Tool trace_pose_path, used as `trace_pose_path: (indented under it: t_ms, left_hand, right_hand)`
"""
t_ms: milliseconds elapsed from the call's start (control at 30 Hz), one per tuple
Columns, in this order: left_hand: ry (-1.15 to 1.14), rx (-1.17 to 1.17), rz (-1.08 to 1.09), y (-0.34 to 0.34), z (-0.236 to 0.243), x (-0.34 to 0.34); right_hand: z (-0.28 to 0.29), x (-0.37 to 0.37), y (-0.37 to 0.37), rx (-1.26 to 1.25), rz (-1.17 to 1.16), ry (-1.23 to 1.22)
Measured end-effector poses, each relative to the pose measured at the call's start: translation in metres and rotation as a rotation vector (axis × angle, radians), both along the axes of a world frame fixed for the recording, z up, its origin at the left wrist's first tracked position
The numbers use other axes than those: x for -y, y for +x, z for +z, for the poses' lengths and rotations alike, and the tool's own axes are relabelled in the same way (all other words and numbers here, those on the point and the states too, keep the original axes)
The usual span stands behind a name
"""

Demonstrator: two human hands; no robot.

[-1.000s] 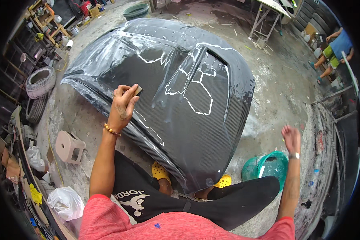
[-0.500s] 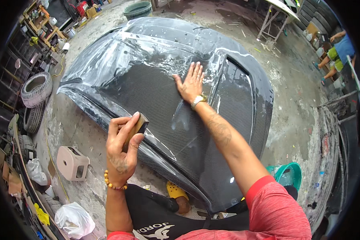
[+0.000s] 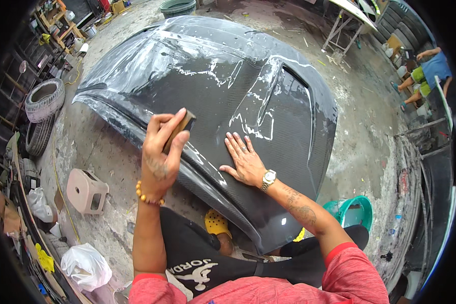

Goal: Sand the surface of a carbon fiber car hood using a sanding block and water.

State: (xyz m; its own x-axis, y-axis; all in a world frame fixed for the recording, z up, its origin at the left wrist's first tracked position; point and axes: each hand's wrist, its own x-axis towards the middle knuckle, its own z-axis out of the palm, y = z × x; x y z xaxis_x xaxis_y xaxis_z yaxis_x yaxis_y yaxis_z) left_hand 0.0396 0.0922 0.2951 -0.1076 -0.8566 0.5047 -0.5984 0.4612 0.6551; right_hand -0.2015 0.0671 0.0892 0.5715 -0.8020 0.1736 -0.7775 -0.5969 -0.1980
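Note:
A black carbon-fibre car hood (image 3: 202,109) lies before me, wet, with whitish suds streaked over its far and left parts. My left hand (image 3: 162,147) is closed around a small brown and black sanding block (image 3: 181,130), raised over the hood's left edge. My right hand (image 3: 244,159) lies flat on the near middle of the hood, fingers stretched, nothing in it. Beyond its fingertips a white line of suds (image 3: 253,133) edges the wet patch.
A green bucket (image 3: 350,212) stands right of the hood, a beige stool (image 3: 87,191) left of it. Tyres (image 3: 44,101) and a white plastic bag (image 3: 86,267) line the left side. Another person (image 3: 433,73) is at far right, near a work table (image 3: 350,14). A dark tub (image 3: 177,8) stands behind.
My right hand has moved from the hood's far middle toward me, and suds there have thinned. My left hand has gone a little up and right, still holding the sanding block.

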Motion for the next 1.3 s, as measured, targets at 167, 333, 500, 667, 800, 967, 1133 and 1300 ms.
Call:
trace_pose_path:
  t_ms: [167,333,500,667,800,967,1133,1300]
  left_hand:
    - [-0.053,0.023,0.021,0.006,-0.015,0.012]
    - [-0.06,-0.009,0.057,0.001,-0.02,0.018]
    - [-0.012,-0.108,0.023,-0.005,-0.016,0.019]
    - [-0.016,-0.047,0.048,0.006,-0.012,0.019]
    - [-0.021,-0.086,0.025,0.001,-0.014,0.023]
    - [-0.017,-0.096,0.037,-0.004,-0.008,0.012]
    - [-0.039,-0.093,0.053,-0.002,-0.015,0.011]
    - [-0.028,-0.078,0.036,-0.004,-0.013,0.008]
  right_hand:
    - [-0.003,0.024,0.017,0.111,-0.119,-0.012]
    - [0.0,0.114,0.046,0.249,-0.368,-0.055]
    - [-0.026,0.104,0.074,0.193,-0.466,-0.163]
    - [-0.018,0.038,0.089,0.079,-0.275,0.011]
    - [-0.024,0.037,0.083,0.133,-0.249,0.012]
    - [-0.008,0.091,0.074,0.106,-0.49,-0.047]
    - [-0.007,0.128,0.059,0.176,-0.483,0.005]
    - [-0.017,0.109,0.072,0.167,-0.454,-0.037]
